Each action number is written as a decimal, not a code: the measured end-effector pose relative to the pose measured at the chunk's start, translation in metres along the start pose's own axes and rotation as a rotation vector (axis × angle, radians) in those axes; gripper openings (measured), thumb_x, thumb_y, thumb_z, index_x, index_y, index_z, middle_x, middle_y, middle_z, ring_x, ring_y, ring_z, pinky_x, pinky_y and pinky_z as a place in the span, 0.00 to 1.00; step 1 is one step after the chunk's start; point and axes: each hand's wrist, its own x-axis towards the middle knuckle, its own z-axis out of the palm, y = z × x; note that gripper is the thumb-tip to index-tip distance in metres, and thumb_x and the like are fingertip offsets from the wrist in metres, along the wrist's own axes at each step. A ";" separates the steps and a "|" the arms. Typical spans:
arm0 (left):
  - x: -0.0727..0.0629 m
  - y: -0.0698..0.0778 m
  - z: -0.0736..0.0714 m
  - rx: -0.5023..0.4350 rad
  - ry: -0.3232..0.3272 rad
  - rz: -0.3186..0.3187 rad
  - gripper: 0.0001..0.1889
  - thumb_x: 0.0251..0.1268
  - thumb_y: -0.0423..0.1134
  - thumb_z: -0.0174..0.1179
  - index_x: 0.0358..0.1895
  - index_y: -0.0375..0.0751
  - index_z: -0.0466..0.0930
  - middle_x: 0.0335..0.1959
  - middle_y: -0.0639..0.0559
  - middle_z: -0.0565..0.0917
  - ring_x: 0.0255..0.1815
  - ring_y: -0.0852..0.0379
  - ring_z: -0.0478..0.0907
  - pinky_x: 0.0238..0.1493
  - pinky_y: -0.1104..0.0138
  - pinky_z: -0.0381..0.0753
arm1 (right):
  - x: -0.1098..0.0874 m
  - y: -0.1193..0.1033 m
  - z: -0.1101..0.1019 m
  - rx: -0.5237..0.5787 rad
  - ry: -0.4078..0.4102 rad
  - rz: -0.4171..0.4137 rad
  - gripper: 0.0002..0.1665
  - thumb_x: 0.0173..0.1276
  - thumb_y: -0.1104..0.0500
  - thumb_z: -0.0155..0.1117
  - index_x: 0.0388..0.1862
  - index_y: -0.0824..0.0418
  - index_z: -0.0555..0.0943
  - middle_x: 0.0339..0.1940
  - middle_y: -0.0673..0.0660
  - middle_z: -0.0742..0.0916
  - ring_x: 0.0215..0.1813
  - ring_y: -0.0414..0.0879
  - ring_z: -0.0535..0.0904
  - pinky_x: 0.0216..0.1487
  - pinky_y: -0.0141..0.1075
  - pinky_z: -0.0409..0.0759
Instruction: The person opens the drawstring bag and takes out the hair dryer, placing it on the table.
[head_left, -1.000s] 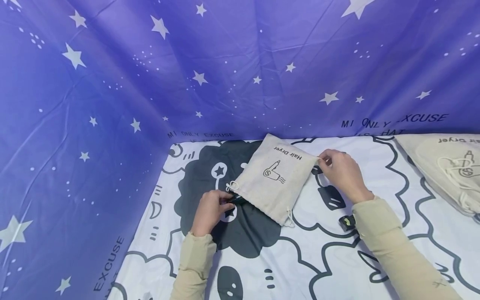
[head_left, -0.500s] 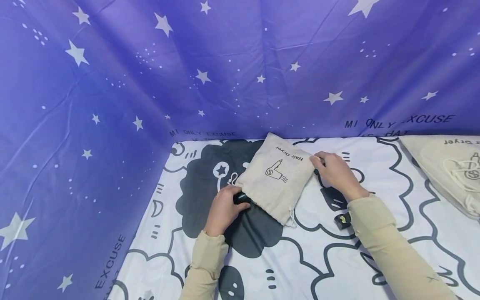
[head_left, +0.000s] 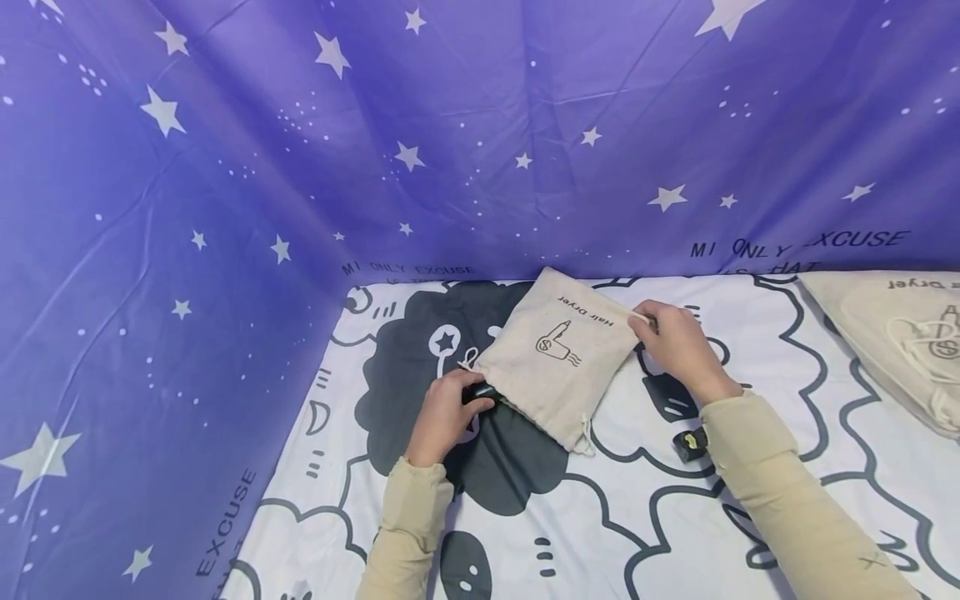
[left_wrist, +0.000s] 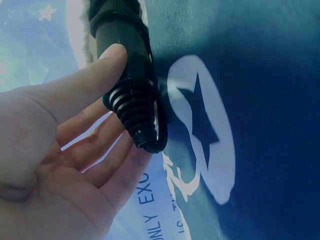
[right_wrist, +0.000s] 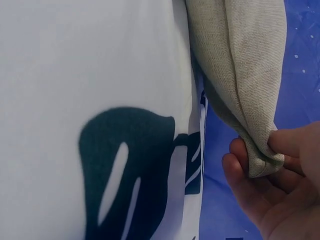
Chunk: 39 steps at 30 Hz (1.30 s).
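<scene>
A beige drawstring bag (head_left: 540, 379), printed "Hair Dryer" with a dryer drawing, lies tilted on the patterned cloth in the head view. My left hand (head_left: 441, 417) is at its mouth and grips the black handle of a hair dryer (left_wrist: 132, 60); the rest of the dryer is hidden in the bag. In the left wrist view the thumb lies on the handle just above its ribbed cord sleeve, and a bit of cord loops back alongside. My right hand (head_left: 681, 348) pinches the bag's right corner between thumb and fingers, the fabric bunched there in the right wrist view.
Another beige "Hair Dryer" bag (head_left: 885, 333) lies at the far right with its white cords on top. A small black item with a yellow-green mark (head_left: 690, 444) is by the right sleeve. Purple star-printed curtains (head_left: 480, 125) stand behind and at the left.
My left hand has moved right, closer in to the bag's mouth, with the handle. My right hand shifted left with the bag corner, then slightly back right.
</scene>
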 end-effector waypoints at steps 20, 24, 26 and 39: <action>-0.008 -0.022 -0.021 -0.052 0.009 0.019 0.17 0.55 0.31 0.70 0.50 0.35 0.85 0.47 0.42 0.86 0.49 0.45 0.83 0.54 0.54 0.79 | -0.011 0.009 -0.007 -0.003 0.038 0.021 0.13 0.77 0.58 0.54 0.46 0.66 0.81 0.29 0.59 0.83 0.29 0.50 0.73 0.33 0.41 0.68; -0.007 -0.025 -0.021 -0.048 -0.002 0.007 0.17 0.57 0.30 0.69 0.52 0.34 0.84 0.49 0.41 0.86 0.50 0.45 0.83 0.55 0.53 0.78 | -0.012 0.010 -0.010 0.004 0.053 0.018 0.13 0.76 0.59 0.54 0.46 0.67 0.81 0.29 0.60 0.83 0.30 0.51 0.73 0.34 0.42 0.68; -0.007 -0.025 -0.022 -0.042 -0.009 -0.007 0.17 0.59 0.30 0.68 0.53 0.34 0.83 0.49 0.40 0.85 0.50 0.45 0.82 0.55 0.53 0.78 | -0.012 0.011 -0.011 0.005 0.053 0.012 0.13 0.76 0.59 0.55 0.45 0.67 0.81 0.29 0.60 0.83 0.30 0.51 0.74 0.34 0.42 0.69; -0.004 -0.004 -0.005 -0.006 -0.013 0.028 0.23 0.55 0.37 0.74 0.54 0.35 0.82 0.53 0.41 0.81 0.56 0.43 0.77 0.60 0.52 0.74 | -0.001 0.006 0.000 0.064 -0.028 0.021 0.32 0.76 0.43 0.54 0.61 0.70 0.76 0.56 0.72 0.82 0.60 0.68 0.76 0.64 0.61 0.68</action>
